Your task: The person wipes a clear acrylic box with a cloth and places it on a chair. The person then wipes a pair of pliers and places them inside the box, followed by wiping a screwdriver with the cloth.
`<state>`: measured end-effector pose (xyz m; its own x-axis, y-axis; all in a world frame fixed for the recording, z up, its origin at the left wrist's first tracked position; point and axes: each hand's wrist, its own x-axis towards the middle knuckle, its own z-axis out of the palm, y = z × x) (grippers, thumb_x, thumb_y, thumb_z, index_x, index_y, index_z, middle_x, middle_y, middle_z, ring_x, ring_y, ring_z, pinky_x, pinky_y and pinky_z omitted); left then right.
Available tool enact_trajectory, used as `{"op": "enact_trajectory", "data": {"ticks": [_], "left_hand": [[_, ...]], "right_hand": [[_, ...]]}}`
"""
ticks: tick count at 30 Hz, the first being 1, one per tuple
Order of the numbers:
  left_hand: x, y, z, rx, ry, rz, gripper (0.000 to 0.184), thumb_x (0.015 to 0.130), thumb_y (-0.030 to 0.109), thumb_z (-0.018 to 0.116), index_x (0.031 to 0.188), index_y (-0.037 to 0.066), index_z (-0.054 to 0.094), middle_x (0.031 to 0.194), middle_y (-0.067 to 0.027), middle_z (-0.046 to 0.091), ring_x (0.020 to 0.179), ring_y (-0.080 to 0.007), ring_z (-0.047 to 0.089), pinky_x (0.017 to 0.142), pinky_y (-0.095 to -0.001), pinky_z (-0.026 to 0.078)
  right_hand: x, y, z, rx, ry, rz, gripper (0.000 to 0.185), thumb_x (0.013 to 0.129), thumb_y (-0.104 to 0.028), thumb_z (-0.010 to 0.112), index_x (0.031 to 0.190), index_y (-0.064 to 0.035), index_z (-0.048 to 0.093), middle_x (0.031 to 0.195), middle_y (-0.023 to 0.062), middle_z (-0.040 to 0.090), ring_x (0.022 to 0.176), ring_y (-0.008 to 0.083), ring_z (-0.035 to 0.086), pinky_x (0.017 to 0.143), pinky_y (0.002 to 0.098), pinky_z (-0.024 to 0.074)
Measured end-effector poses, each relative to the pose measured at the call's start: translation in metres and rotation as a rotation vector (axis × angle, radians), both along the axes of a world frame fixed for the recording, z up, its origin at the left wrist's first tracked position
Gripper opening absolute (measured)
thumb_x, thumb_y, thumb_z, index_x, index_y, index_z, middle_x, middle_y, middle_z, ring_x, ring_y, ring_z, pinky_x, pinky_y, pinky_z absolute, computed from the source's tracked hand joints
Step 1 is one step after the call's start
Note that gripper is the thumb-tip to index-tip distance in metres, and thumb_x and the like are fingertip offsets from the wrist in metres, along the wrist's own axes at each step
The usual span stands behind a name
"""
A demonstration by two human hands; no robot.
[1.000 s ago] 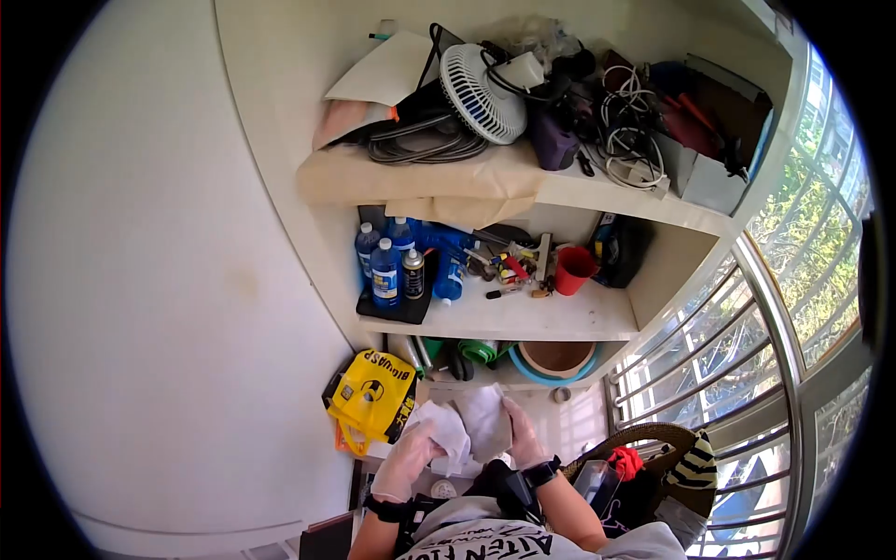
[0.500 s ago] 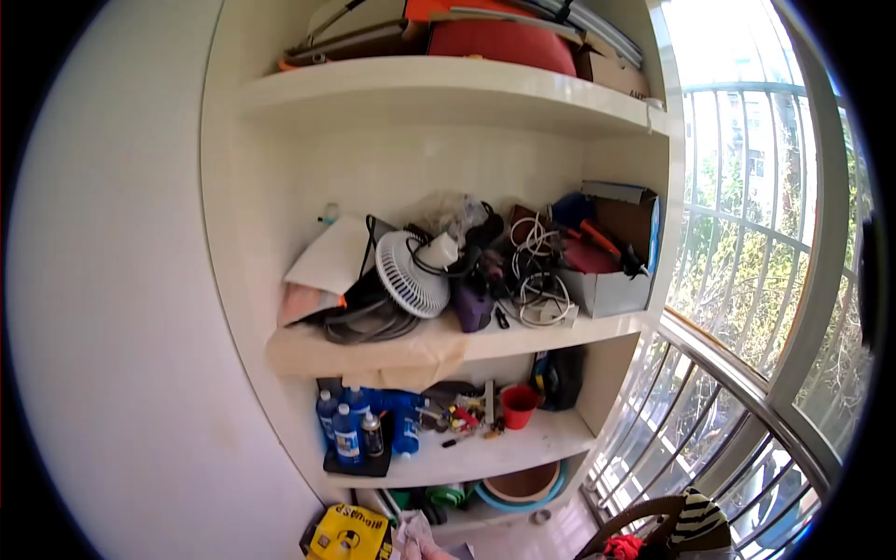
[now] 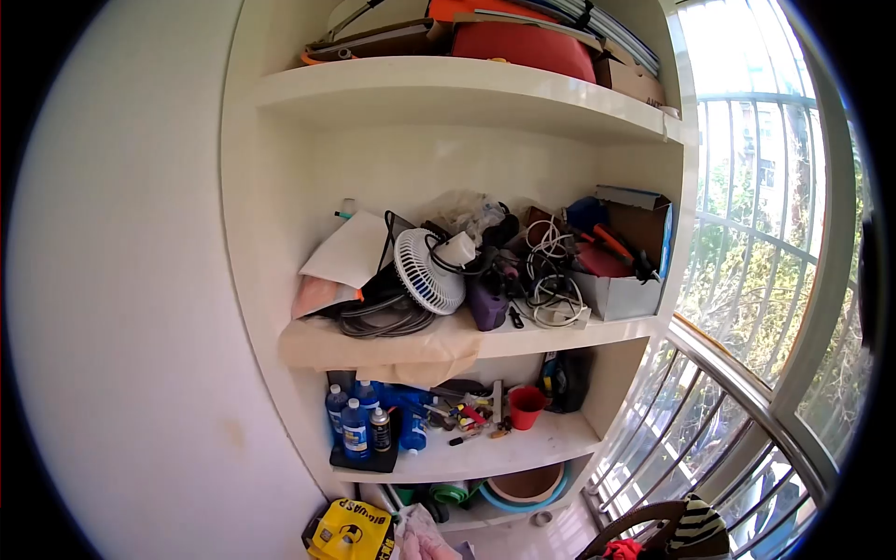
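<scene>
Neither of my hands shows in the head view. In front of me stands a built-in shelf unit. On its middle shelf (image 3: 560,338) a white fan (image 3: 429,271) leans among coiled black hose (image 3: 387,319), a purple tool-like thing (image 3: 488,306) and tangled white cables (image 3: 558,303). An open box (image 3: 627,297) with orange-handled items stands at the right end. On the shelf below are blue bottles (image 3: 356,431), a dark spray can (image 3: 380,432), loose small items (image 3: 474,415) and a red cup (image 3: 527,408).
Upper shelf (image 3: 467,79) holds a red case (image 3: 523,51) and cardboard. Lower down are a blue basin (image 3: 560,490), a yellow bag (image 3: 350,532), a crumpled pinkish cloth (image 3: 425,539) and a handled bag (image 3: 700,527). Metal railing (image 3: 747,397) and a window flank the right; a white panel (image 3: 140,280) the left.
My view has shifted a little, so the shelves sit slightly farther right in the picture. Nothing on them has visibly moved.
</scene>
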<state>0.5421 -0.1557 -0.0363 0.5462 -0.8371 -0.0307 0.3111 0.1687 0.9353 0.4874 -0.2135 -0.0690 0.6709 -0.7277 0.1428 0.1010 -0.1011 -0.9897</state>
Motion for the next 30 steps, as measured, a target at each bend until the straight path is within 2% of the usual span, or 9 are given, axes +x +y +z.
{"op": "enact_trajectory", "data": {"ticks": [4, 8, 11, 14, 22, 26, 27, 28, 30], "left_hand": [[0.002, 0.002, -0.018, -0.040, 0.149, 0.026, 0.055, 0.091, 0.038, 0.042, 0.135, 0.007, 0.030, 0.140, -0.0151, 0.026, 0.128, -0.0363, 0.024, 0.103, -0.0481, 0.024], [-0.001, 0.002, -0.031, -0.066, 0.242, 0.042, 0.058, 0.092, 0.041, 0.041, 0.137, 0.007, 0.028, 0.143, -0.0148, 0.023, 0.131, -0.0373, 0.020, 0.106, -0.0498, 0.021], [-0.005, 0.021, 0.018, -0.047, 0.123, -0.022, 0.059, 0.090, 0.036, 0.047, 0.137, 0.005, 0.028, 0.140, -0.0120, 0.029, 0.128, -0.0277, 0.026, 0.104, -0.0398, 0.025], [-0.012, 0.038, 0.048, -0.003, 0.012, -0.134, 0.061, 0.089, 0.032, 0.052, 0.137, 0.003, 0.027, 0.136, -0.0092, 0.034, 0.124, -0.0181, 0.033, 0.102, -0.0298, 0.029], [-0.002, 0.021, -0.005, 0.004, -0.107, -0.054, 0.048, 0.093, 0.030, 0.043, 0.130, 0.000, 0.037, 0.129, -0.0127, 0.043, 0.120, -0.0217, 0.039, 0.101, -0.0298, 0.031], [0.005, 0.006, 0.026, 0.307, 0.058, 0.019, 0.034, 0.087, 0.018, 0.051, 0.117, 0.001, 0.050, 0.110, -0.0117, 0.054, 0.100, -0.0193, 0.052, 0.085, -0.0272, 0.041], [0.004, 0.011, 0.027, 0.276, -0.074, -0.047, 0.051, 0.089, 0.045, 0.044, 0.120, 0.004, 0.050, 0.119, -0.0098, 0.050, 0.108, -0.0189, 0.048, 0.090, -0.0304, 0.038], [-0.002, 0.009, 0.019, 0.069, -0.024, 0.027, 0.039, 0.087, 0.032, 0.052, 0.109, 0.000, 0.056, 0.102, -0.0100, 0.060, 0.093, -0.0131, 0.055, 0.079, -0.0272, 0.043], [0.029, -0.008, -0.008, 0.578, -0.677, -0.284, 0.034, 0.085, 0.035, 0.051, 0.106, 0.010, 0.061, 0.091, -0.0137, 0.063, 0.089, -0.0269, 0.061, 0.076, -0.0340, 0.046]], "right_hand": [[-0.005, 0.011, 0.006, -0.162, -0.042, 0.016, 0.049, 0.088, -0.017, 0.042, 0.130, 0.0041, 0.033, 0.134, 0.0159, 0.039, 0.125, 0.0293, 0.035, 0.105, 0.0350, 0.0266], [-0.017, -0.004, 0.006, -0.478, 0.296, 0.121, 0.053, 0.083, -0.015, 0.048, 0.131, 0.0029, 0.033, 0.139, 0.0163, 0.032, 0.128, 0.0428, 0.023, 0.110, 0.0413, 0.0164], [-0.018, -0.013, -0.005, -0.807, 0.278, 0.020, 0.044, 0.089, -0.016, 0.045, 0.130, -0.0036, 0.037, 0.131, 0.0179, 0.040, 0.122, 0.0320, 0.037, 0.104, 0.0373, 0.0267], [-0.025, -0.012, -0.002, -0.681, 0.249, 0.095, 0.046, 0.088, -0.016, 0.046, 0.131, -0.0032, 0.036, 0.133, 0.0172, 0.039, 0.126, 0.0326, 0.032, 0.106, 0.0399, 0.0231], [-0.030, -0.011, 0.015, -0.787, 0.207, 0.090, 0.052, 0.087, -0.022, 0.049, 0.132, -0.0023, 0.033, 0.132, 0.0206, 0.037, 0.125, 0.0351, 0.032, 0.106, 0.0392, 0.0214], [-0.053, -0.024, 0.048, -0.151, 0.187, 0.225, 0.061, 0.084, -0.018, 0.056, 0.137, -0.0072, 0.028, 0.139, 0.0174, 0.029, 0.130, 0.0298, 0.026, 0.107, 0.0351, 0.0204], [-0.056, -0.032, 0.052, -0.353, 0.186, 0.172, 0.064, 0.080, -0.014, 0.059, 0.137, -0.0091, 0.028, 0.138, 0.0175, 0.030, 0.129, 0.0296, 0.028, 0.107, 0.0346, 0.0206], [-0.060, -0.038, 0.059, -0.534, 0.226, 0.118, 0.067, 0.077, -0.012, 0.060, 0.137, -0.0107, 0.029, 0.137, 0.0158, 0.033, 0.128, 0.0299, 0.029, 0.106, 0.0339, 0.0215], [-0.069, -0.051, 0.071, -0.946, 0.469, 0.192, 0.069, 0.073, -0.013, 0.064, 0.135, -0.0131, 0.034, 0.129, 0.0144, 0.044, 0.122, 0.0284, 0.038, 0.105, 0.0339, 0.0237]]}}
